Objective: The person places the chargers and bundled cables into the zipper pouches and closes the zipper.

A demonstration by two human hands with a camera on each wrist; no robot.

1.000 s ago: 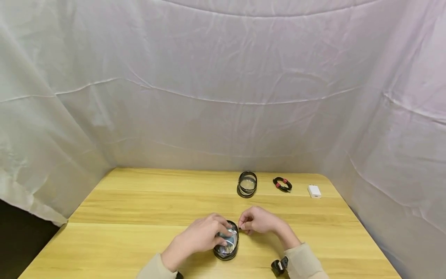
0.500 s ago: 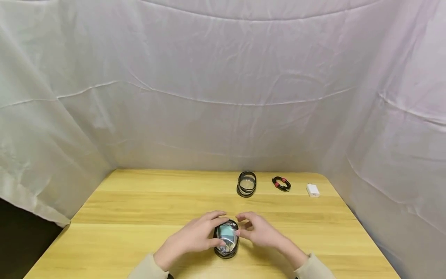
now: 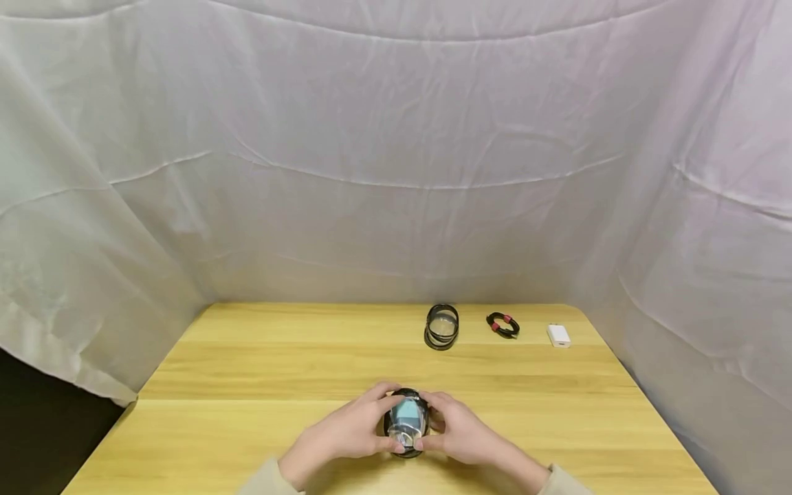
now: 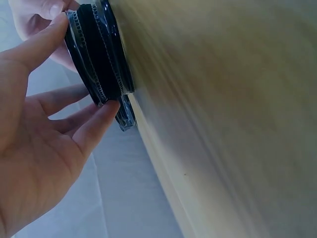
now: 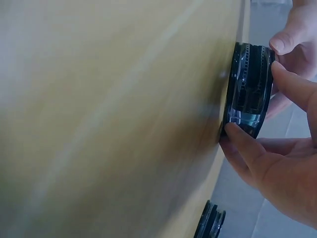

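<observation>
Here, both hands close around a round black zippered case [image 3: 405, 430] with a clear top, standing on the wooden surface [image 3: 247, 385]. The left hand [image 3: 346, 436] takes a curled grip on the case's left side, thumb and fingers on its rim; the right hand [image 3: 460, 433] grips the opposite side the same way. Beyond the hands, farther from the person, lies a second round black case [image 3: 441, 326]. To its right sit a coiled black cable [image 3: 502, 324] and a white charger [image 3: 558, 335], well apart from both hands.
</observation>
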